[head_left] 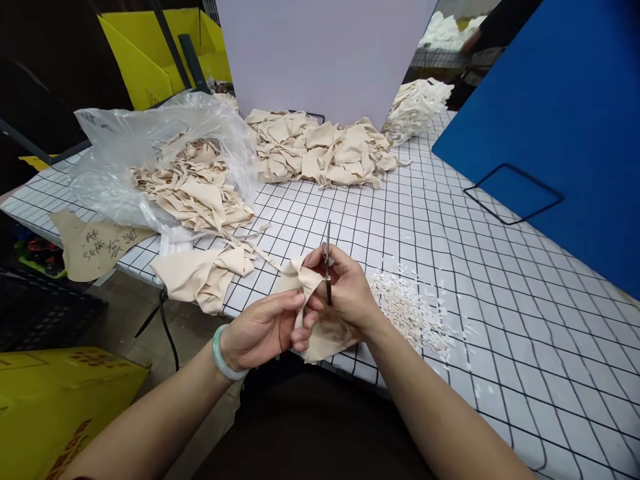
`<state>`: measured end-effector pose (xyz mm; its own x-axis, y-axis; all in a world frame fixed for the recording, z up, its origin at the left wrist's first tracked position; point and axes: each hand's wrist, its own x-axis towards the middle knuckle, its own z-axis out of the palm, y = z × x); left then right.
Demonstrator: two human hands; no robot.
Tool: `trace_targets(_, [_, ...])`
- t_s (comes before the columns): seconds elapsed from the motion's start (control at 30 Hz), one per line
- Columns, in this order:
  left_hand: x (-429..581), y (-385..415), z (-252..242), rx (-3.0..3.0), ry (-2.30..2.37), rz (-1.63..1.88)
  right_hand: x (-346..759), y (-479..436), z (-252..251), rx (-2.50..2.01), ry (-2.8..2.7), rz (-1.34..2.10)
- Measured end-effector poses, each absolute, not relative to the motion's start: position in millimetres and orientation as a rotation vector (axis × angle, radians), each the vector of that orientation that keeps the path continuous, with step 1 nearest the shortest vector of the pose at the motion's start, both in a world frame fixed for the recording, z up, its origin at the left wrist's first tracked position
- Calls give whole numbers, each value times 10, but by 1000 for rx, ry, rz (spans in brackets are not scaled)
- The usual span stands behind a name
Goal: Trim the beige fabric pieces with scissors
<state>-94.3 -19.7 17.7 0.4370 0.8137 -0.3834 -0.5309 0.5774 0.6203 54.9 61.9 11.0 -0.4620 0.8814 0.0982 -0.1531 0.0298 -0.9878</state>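
Observation:
In my left hand (pixel 273 327), with a pale green bangle at the wrist, a beige fabric piece (pixel 327 339) is pinched between thumb and fingers. My right hand (pixel 347 287) is closed around small scissors (pixel 328 267), their blade pointing up and away from me. The fingers of my right hand also touch the fabric's upper edge. A thin strip runs from the fabric toward the pile on the left. Beside my left hand lies a folded beige piece (pixel 203 273) at the table edge. Small white snippets (pixel 410 303) are scattered right of my right hand.
A clear plastic bag (pixel 110 160) holds a beige fabric heap (pixel 200 190). More beige pieces (pixel 320 150) lie before a lilac panel (pixel 325 60). A blue panel (pixel 560 127) stands right on the checked table (pixel 530 300). A yellow box (pixel 65 407) sits low left. Another person's arm (pixel 477 37) shows far right.

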Motion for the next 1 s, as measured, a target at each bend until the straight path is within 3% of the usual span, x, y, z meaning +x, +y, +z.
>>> trace_targets(0.3, [-1013, -240, 428, 1171, 1098, 907, 653, 583, 62, -824, -1518, 1568])
trace_targets(0.43, [-975, -213, 510, 1608, 1276, 1173, 489, 396, -38, -853, -1344, 1718])
trace_targets(0.67, [-885, -168, 253, 1172, 1163, 1436, 500, 123, -79, -863, -1339, 1839])
trace_targets(0.77, [-849, -213, 190, 1217, 1189, 1397, 808, 154, 63, -967, -1640, 1614])
trace_targets(0.9, [-738, -252, 187, 1340, 1114, 1348, 1099, 143, 177, -1150, -2054, 1037])
trace_targets(1.0, [-656, -251, 191, 1428, 1061, 1343, 1160, 80, 140, -1166, -2132, 901])
